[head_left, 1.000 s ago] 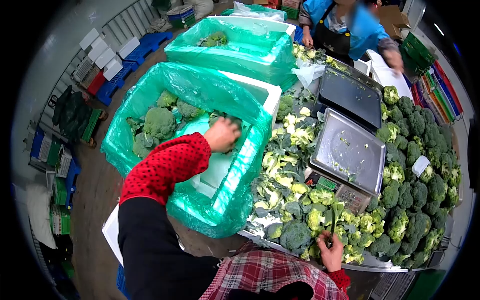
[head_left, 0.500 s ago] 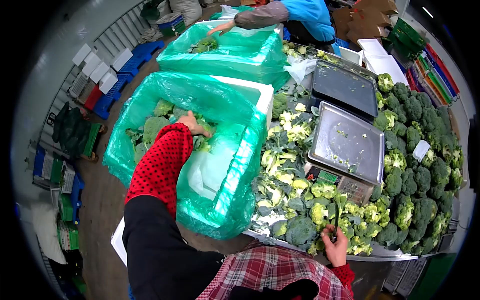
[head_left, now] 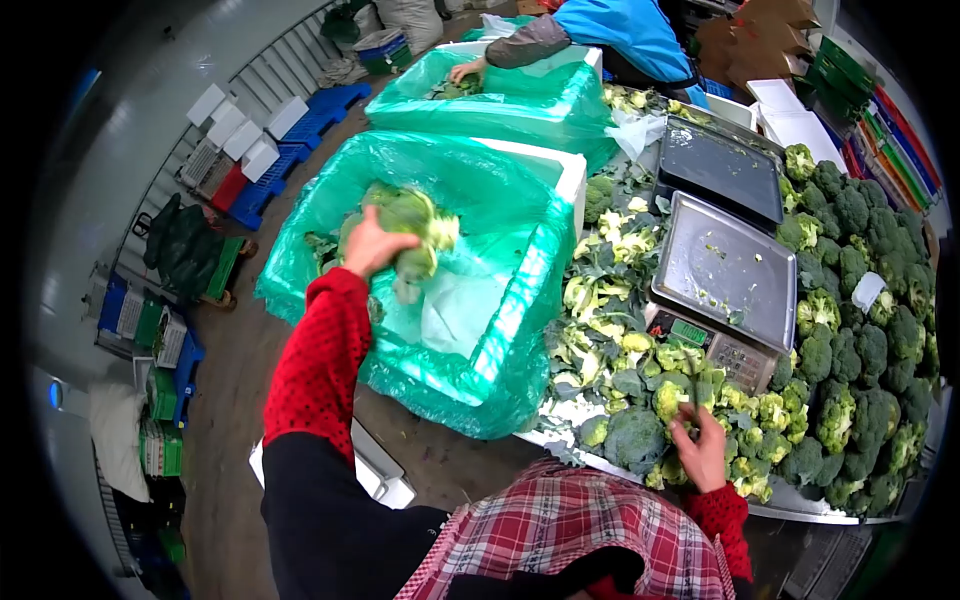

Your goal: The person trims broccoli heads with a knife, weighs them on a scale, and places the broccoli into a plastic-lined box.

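My left hand (head_left: 374, 243) is closed on broccoli (head_left: 408, 222) inside the near box lined with green plastic (head_left: 290, 270); motion blurs the heads a little. Other broccoli lies partly hidden beneath it. At the table's front edge, my right hand (head_left: 700, 446) holds a knife (head_left: 695, 390), its dark blade pointing up, among cut broccoli pieces (head_left: 775, 412). A large dark green head (head_left: 635, 440) sits left of that hand. Behind the pieces stands a scale with a metal tray (head_left: 727, 270) holding small scraps.
A second green-lined box (head_left: 490, 115) stands behind the first, where a co-worker in blue (head_left: 625, 35) reaches in. Beside the scale is a dark tray (head_left: 720, 170). Broccoli heads (head_left: 880, 350) are piled at the right. Blue pallets (head_left: 285, 165) and white boxes (head_left: 228, 125) stand at the left.
My left hand has moved left inside the near box and now lifts broccoli. My right hand still holds the knife near the front edge. The co-worker's arm has come over to the far box.
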Motion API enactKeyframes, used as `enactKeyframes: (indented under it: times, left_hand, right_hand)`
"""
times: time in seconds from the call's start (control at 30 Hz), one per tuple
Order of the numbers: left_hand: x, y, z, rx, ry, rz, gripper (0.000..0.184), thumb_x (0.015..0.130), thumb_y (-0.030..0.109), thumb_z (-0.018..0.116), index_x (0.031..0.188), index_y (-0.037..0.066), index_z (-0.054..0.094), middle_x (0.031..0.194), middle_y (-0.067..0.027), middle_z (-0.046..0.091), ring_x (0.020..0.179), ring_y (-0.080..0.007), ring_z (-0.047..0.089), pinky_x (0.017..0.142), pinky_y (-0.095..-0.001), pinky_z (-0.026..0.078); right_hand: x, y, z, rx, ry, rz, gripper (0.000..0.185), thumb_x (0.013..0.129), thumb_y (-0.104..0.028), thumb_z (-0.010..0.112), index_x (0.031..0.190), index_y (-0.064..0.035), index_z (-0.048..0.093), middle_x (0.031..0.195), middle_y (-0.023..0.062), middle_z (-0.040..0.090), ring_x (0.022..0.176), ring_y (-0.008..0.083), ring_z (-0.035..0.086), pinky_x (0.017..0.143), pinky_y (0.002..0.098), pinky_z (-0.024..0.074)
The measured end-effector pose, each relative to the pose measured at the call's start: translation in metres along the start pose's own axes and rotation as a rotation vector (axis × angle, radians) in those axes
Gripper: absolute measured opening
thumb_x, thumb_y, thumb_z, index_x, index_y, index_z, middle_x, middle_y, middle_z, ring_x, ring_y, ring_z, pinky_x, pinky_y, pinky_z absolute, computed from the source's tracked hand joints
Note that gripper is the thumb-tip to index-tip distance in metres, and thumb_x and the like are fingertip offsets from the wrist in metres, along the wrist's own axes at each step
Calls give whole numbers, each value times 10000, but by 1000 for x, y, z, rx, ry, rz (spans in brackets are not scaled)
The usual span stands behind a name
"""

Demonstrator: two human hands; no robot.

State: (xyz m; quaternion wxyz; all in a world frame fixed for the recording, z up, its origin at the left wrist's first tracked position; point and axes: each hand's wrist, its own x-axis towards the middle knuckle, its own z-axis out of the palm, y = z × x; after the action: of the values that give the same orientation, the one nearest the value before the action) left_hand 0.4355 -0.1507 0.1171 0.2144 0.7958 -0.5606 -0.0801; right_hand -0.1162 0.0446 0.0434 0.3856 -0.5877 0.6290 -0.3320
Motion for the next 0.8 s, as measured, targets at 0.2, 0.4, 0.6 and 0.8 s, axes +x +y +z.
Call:
enactKeyframes:
  times: [0.2,0.4,0.6,0.8]
  left_hand:
    - [-37,-46,14,-170,-43,-151,1065,562,565,801,1338,-53,412,1177,-282,616,1087,-397,614,952,-438,474]
    - [-61,-6,-2,-203,80,-218,922,609,482,792,1290,-41,455,1137,-240,640,1026,-323,644,877,-402,495]
    - [-127,117,-4,-1049,248,55,701,689,165,803,1235,-45,416,1070,-152,608,949,-213,609,843,-326,507]
    - [-205,210,84,-1032,244,49,834,617,215,872,1230,-41,368,1133,-163,548,1023,-227,561,906,-343,474]
  right_hand:
    - [10,-6,6,-131,-191,-143,292,835,-120,658,1103,-4,656,1011,202,679,909,358,669,795,397,528]
    - [20,-16,22,-207,-271,-360,306,888,-185,629,1145,-20,622,950,187,684,821,351,679,740,418,535]
    - [50,-69,48,48,-92,-676,307,871,-105,666,1164,-30,613,972,182,667,762,329,678,669,386,545]
    - [81,-65,49,-109,105,-813,294,849,-89,621,1138,-88,569,919,115,626,686,335,635,582,429,513]
